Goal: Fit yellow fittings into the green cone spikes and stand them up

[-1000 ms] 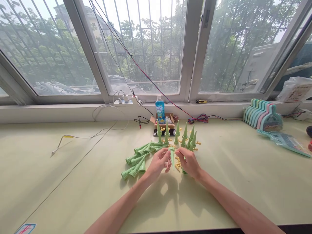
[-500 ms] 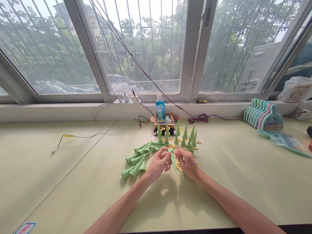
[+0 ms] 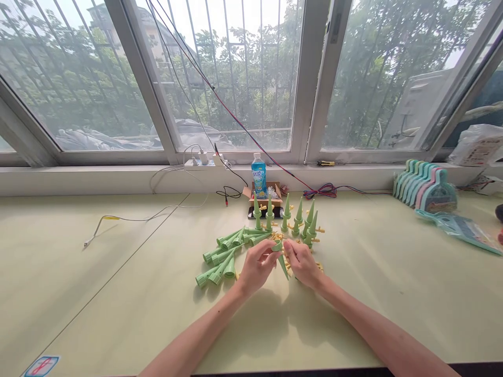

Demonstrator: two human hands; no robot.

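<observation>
My left hand [image 3: 256,266] has its fingers closed round a green plastic watering spike [image 3: 282,266], tip pointing down and its round open end tilted up. My right hand [image 3: 302,263] is pinched shut right beside the spike's open end; whatever its fingertips hold is hidden. Under and between the hands lie small yellow valves [image 3: 288,268], partly covered. To the left, several loose green spikes [image 3: 217,256] lie in a fanned heap. Behind the hands, several spikes [image 3: 298,217] stand tip up with yellow valves sticking out of their sides.
A black phone [image 3: 251,213] lies behind the standing spikes, with a small cardboard box [image 3: 277,200] and a blue bottle [image 3: 259,177] beyond. Coiled cable [image 3: 323,190] rests near the sill. Pastel dustpan-shaped pieces [image 3: 426,186] stand at right; a white cable [image 3: 137,220] lies at left.
The spike in my left hand has turned so its open end faces up more. My right hand has stayed pinched beside it, with only a slight shift.
</observation>
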